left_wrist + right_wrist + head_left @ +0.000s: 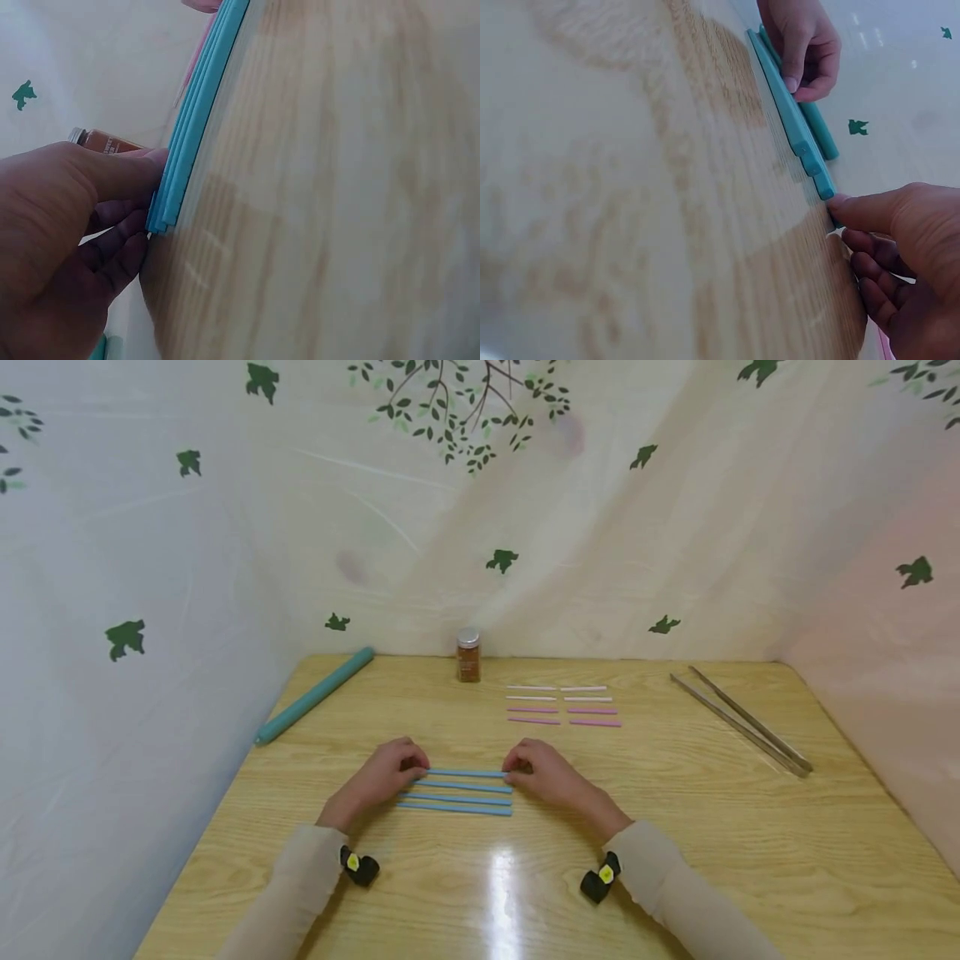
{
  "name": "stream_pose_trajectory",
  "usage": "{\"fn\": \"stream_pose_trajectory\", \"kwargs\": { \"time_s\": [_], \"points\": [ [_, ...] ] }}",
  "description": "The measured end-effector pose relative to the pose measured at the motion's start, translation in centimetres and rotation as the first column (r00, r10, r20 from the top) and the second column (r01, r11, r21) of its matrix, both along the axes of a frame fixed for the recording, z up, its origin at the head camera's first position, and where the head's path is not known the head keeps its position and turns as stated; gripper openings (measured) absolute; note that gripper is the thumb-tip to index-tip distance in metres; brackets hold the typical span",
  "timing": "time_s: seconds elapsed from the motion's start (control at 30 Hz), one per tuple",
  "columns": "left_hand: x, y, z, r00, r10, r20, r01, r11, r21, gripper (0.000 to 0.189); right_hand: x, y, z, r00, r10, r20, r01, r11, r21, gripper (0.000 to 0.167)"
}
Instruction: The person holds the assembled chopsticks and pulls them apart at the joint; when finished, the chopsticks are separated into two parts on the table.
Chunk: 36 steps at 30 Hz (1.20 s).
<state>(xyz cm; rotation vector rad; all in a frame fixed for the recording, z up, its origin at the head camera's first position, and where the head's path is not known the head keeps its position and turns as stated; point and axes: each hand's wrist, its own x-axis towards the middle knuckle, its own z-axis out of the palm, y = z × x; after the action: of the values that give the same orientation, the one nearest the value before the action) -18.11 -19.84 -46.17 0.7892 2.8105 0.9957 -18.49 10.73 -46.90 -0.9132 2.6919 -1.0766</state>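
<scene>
Several slim light-blue sticks (457, 799) lie side by side on the wooden table, running left to right. At the left end of the farthest blue stick (465, 772), my left hand (392, 768) pinches with thumb and fingertips. My right hand (546, 772) pinches the same stick's right end, its other fingers curled below the thumb. In the left wrist view the blue sticks (199, 112) line up closely beside the left thumb. The right wrist view shows the right thumb (866, 212) at the far stick's tip, with stepped stick ends (808, 157) beside it.
Behind the right hand lie white sticks (532, 698) and pink sticks (592, 712) in two columns. A spice jar (468, 658) with a silver lid stands at the back. Long metal tongs (738, 722) lie right; a teal rod (315, 696) lies left. Printed cloth (420, 527) surrounds the table.
</scene>
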Motion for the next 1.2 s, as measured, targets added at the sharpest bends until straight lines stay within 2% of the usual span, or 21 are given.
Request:
{"fn": "stream_pose_trajectory", "kwargs": {
  "time_s": [0.23, 0.37, 0.47, 0.6, 0.7, 0.83, 1.0, 1.2],
  "points": [
    [-0.1, 0.2, 0.5, 1.0, 0.025, 0.011, -0.025, 0.999, 0.044, 0.005, 0.1, 0.0, 0.3, 0.998, -0.055, 0.022, 0.055, 0.998, -0.022, 0.006],
    [-0.4, 0.8, 1.7, 0.999, 0.044, 0.027, -0.045, 0.997, 0.069, 0.004, 0.1, 0.2, 1.1, 0.992, -0.123, 0.012, 0.124, 0.991, -0.048, 0.007],
    [-0.7, 1.7, 2.7, 1.0, 0.011, 0.012, -0.011, 1.0, 0.027, 0.008, 0.0, 0.4, 1.9, 0.989, -0.146, -0.011, 0.145, 0.987, -0.064, 0.007],
    [-1.0, 3.2, 3.6, 0.997, -0.068, -0.033, 0.065, 0.995, -0.079, 0.016, 0.0, 0.5, 2.6, 0.991, -0.129, -0.033, 0.126, 0.99, -0.07, 0.007],
    [-1.1, 4.2, 4.0, 0.993, -0.098, -0.06, 0.09, 0.988, -0.123, 0.012, -0.1, 0.5, 3.0, 0.99, -0.122, -0.07, 0.117, 0.991, -0.072, 0.007],
    [-1.1, 5.1, 4.1, 0.992, -0.093, -0.08, 0.083, 0.99, -0.118, 0.008, -0.1, 0.3, 3.3, 0.982, -0.126, -0.141, 0.118, 0.991, -0.064, 0.008],
    [-1.1, 6.2, 4.1, 0.986, -0.121, -0.116, 0.109, 0.989, -0.104, 0.007, -0.2, -0.8, 3.6, 0.981, -0.062, -0.186, 0.057, 0.998, -0.034, 0.02],
    [-1.1, 7.3, 4.3, 0.984, -0.137, -0.112, 0.125, 0.986, -0.109, 0.007, -0.2, -1.6, 3.6, 0.982, -0.028, -0.187, 0.024, 1.0, -0.02, 0.01]
  ]
}}
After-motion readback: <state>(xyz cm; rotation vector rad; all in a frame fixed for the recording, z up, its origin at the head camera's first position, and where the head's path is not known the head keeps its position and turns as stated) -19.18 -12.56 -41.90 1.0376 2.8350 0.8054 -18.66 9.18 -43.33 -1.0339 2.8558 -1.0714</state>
